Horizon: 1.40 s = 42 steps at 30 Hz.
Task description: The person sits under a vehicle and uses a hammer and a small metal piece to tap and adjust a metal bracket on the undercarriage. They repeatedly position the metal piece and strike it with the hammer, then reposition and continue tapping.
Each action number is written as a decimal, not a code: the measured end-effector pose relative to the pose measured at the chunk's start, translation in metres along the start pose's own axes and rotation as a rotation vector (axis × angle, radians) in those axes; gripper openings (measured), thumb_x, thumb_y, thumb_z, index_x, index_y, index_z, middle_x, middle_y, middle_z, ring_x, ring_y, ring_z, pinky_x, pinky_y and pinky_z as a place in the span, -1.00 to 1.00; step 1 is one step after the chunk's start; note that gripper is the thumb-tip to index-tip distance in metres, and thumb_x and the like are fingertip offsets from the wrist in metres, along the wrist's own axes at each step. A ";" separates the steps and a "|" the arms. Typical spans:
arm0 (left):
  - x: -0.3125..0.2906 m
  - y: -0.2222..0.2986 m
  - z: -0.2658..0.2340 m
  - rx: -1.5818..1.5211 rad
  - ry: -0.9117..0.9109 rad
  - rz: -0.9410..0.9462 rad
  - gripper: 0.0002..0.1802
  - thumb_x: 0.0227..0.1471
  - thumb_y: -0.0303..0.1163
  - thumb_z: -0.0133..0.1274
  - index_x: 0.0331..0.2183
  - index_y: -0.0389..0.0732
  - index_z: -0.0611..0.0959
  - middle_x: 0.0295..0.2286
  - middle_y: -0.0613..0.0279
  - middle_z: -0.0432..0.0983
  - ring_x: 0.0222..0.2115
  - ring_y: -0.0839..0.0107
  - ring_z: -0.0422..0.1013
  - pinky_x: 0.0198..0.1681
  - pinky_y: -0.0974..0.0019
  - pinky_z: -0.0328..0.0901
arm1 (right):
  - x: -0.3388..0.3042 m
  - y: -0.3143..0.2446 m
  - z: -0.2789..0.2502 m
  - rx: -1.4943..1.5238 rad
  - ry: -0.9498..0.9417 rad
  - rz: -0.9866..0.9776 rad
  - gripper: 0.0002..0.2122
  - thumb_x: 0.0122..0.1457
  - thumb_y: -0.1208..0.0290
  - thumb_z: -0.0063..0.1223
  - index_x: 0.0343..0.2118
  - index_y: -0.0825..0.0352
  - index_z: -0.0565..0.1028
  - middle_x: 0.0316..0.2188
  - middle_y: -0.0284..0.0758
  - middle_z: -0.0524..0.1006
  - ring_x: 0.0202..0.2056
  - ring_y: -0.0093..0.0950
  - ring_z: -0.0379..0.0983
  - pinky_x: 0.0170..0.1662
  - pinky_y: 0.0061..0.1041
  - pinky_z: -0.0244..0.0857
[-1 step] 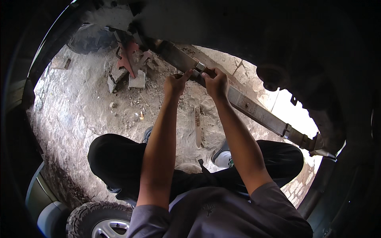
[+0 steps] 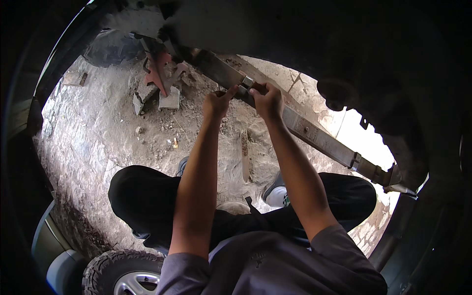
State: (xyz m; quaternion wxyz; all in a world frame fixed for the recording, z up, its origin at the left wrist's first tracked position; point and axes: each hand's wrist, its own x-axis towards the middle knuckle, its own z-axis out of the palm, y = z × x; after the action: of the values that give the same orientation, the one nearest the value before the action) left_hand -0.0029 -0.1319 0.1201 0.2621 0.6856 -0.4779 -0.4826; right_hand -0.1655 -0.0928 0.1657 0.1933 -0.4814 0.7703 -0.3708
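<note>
A long brown leaf spring (image 2: pixel 319 136) runs slantwise from the upper middle to the lower right, beneath the dark underside of a vehicle. Around it sits a shiny metal clip (image 2: pixel 247 82). My left hand (image 2: pixel 219 102) is closed at the spring's near edge, its thumb pointing up beside the clip. Just to the right, my right hand (image 2: pixel 270 102) grips the spring, thumb on the near face close to the clip. The fingertips of both hands are partly hidden by the spring.
A red jack stand (image 2: pixel 156 73) rises at upper left beside broken concrete blocks (image 2: pixel 169 98). On the dirt ground between my arms lies a narrow flat strip (image 2: pixel 245 160). A knobbly tyre (image 2: pixel 105 268) is at lower left. Dark bodywork arches overhead and along both sides.
</note>
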 end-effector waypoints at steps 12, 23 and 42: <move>0.004 0.008 0.010 -0.034 -0.005 0.000 -0.27 -0.16 0.38 0.29 -0.53 -0.22 0.78 -0.57 0.06 0.65 -0.45 0.16 0.60 -0.28 0.10 0.41 | 0.023 0.006 0.010 0.042 0.141 -0.050 -0.78 0.02 0.31 0.39 -0.28 0.26 0.65 -0.33 -0.23 0.70 -0.23 -0.28 0.65 -0.04 -0.30 0.42; 0.003 0.007 0.010 -0.054 -0.006 -0.027 -0.24 -0.16 0.38 0.30 -0.53 -0.27 0.76 -0.57 0.05 0.63 -0.49 0.21 0.58 -0.32 0.13 0.40 | 0.010 -0.003 0.007 0.024 0.119 0.061 -0.73 0.01 0.23 0.38 -0.26 0.25 0.69 -0.30 -0.16 0.70 -0.17 -0.17 0.63 0.02 -0.21 0.39; 0.011 0.004 0.013 -0.041 0.013 -0.022 -0.18 -0.21 0.43 0.31 -0.58 -0.28 0.73 -0.59 0.03 0.61 -0.48 0.17 0.58 -0.30 0.10 0.41 | -0.012 0.003 0.003 -0.044 0.054 -0.109 -0.71 0.04 0.21 0.37 -0.24 0.28 0.68 -0.32 -0.10 0.69 -0.20 -0.13 0.64 -0.03 -0.20 0.42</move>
State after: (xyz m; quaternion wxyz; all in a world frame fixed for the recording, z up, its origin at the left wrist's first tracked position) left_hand -0.0152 -0.1419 0.1142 0.2741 0.6884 -0.4585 -0.4906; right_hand -0.1599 -0.0826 0.1603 0.1415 -0.5168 0.7557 -0.3766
